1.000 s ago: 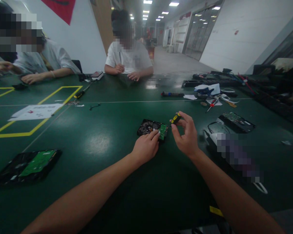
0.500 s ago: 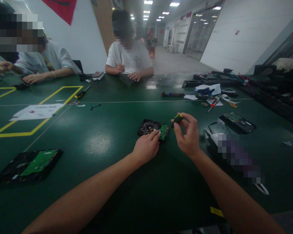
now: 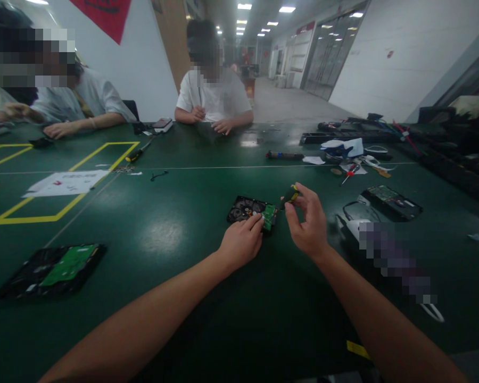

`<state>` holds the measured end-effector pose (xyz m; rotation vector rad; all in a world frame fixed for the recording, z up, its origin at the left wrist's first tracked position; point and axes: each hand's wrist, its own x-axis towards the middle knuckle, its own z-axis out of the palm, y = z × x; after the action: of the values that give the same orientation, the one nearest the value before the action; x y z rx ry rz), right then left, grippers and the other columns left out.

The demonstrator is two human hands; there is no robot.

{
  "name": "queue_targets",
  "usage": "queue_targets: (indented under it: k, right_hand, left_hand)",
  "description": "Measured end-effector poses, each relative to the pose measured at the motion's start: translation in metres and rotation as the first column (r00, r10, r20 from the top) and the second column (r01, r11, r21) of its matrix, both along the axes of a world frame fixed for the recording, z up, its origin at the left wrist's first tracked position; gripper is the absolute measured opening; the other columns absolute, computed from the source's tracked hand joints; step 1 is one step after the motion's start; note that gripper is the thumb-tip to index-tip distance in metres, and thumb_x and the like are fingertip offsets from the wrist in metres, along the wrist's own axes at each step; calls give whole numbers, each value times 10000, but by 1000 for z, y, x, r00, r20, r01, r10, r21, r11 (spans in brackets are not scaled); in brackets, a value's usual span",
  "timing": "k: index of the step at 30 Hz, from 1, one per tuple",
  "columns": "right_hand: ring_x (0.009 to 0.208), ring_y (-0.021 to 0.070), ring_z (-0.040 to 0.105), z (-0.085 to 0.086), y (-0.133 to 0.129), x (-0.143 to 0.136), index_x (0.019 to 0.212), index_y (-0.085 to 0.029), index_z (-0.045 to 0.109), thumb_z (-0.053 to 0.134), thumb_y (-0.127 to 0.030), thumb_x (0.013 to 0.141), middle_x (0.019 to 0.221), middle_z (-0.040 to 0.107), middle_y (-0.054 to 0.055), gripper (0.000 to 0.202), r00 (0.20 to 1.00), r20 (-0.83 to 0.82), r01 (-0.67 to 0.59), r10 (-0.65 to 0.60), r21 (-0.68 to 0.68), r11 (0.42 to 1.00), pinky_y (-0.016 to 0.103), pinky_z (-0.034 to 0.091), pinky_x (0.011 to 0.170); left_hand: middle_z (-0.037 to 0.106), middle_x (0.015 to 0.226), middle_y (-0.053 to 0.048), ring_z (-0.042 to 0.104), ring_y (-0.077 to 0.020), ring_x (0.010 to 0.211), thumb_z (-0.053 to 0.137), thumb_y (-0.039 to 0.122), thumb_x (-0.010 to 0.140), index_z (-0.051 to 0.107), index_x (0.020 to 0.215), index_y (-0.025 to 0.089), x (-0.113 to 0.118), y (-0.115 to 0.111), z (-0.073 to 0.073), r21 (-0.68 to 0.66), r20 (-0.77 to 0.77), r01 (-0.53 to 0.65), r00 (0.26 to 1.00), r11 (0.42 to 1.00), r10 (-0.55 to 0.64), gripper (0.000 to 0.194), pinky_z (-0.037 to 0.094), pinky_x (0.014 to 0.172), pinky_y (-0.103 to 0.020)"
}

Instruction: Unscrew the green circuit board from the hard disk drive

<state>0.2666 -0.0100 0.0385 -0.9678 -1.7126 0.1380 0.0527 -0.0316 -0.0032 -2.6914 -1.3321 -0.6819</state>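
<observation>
A hard drive (image 3: 243,207) with a green circuit board (image 3: 269,213) lies on the dark green table (image 3: 191,183). My left hand (image 3: 242,239) rests on its near edge, fingertips on the board, gripping the drive. My right hand (image 3: 309,221) pinches the yellow and black handle of a screwdriver (image 3: 289,196) between thumb and fingers. The screwdriver slants down to the left, towards the drive's right end; its tip is too small to make out.
Another hard drive (image 3: 64,266) lies at the left, a third (image 3: 393,202) at the right beside a pouch (image 3: 395,258). Paper (image 3: 66,182), a screwdriver (image 3: 138,152) and tools (image 3: 285,155) lie farther back. People (image 3: 215,98) sit across the table.
The whole view has shifted slightly, so things appear a little farther right. The screwdriver handle in my right hand looks slightly turned. Both hands keep their holds.
</observation>
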Motion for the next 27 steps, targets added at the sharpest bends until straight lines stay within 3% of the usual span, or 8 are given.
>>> queue_targets:
  k: [4,9,15,18,22,27]
  right_hand:
    - [1085,250,745,-4,2,0,1505,-334,412,643,-199,964,1459,580,108,603,994,-99,-48,45,-30,998,502,662,976]
    - [1014,244,724,-2,2,2,1463,-352,478,713,-203,920,1352,605,92,610,1000,-16,18,-18,27,999,468,689,844]
    - [1085,252,725,-1,1,0,1512,-343,438,653,-171,944,1436,568,103,632,1000,-13,-16,16,10,1000,497,668,940]
    - [1051,245,734,-2,2,0,1492,-336,441,667,-182,934,1398,588,97,621,998,-64,-14,14,1,1000,487,677,911]
    - [1020,249,715,2,0,1,1455,-358,501,711,-202,912,1320,602,82,602,1000,10,29,-30,47,998,456,691,824]
    - [1076,260,725,1,0,0,1502,-351,457,659,-181,940,1409,586,97,621,1000,11,0,-1,34,999,489,679,913]
  left_hand:
    - [602,1505,-163,693,-319,1227,513,259,1021,583,1435,145,0,0,0,-7,-1,-2,1000,1000,2,436,599,1026,-489]
    - [601,1507,-157,680,-317,1255,515,258,1019,577,1444,153,0,0,0,-13,-3,-4,1000,1000,4,442,596,1030,-483]
    - [597,1511,-158,688,-316,1234,518,258,1020,575,1447,142,1,0,1,-12,-19,-12,1000,1000,11,446,604,1008,-474]
    - [602,1508,-151,701,-312,1204,529,260,1011,584,1443,154,1,0,1,-12,-21,-20,1000,1000,19,448,606,1002,-468]
    - [606,1502,-156,707,-312,1185,524,260,1011,590,1438,156,0,0,0,-6,-11,-17,1000,1000,17,444,608,995,-477]
    - [600,1507,-153,700,-315,1203,514,265,1018,587,1437,154,0,0,0,4,-19,-12,1000,1000,12,439,614,979,-468]
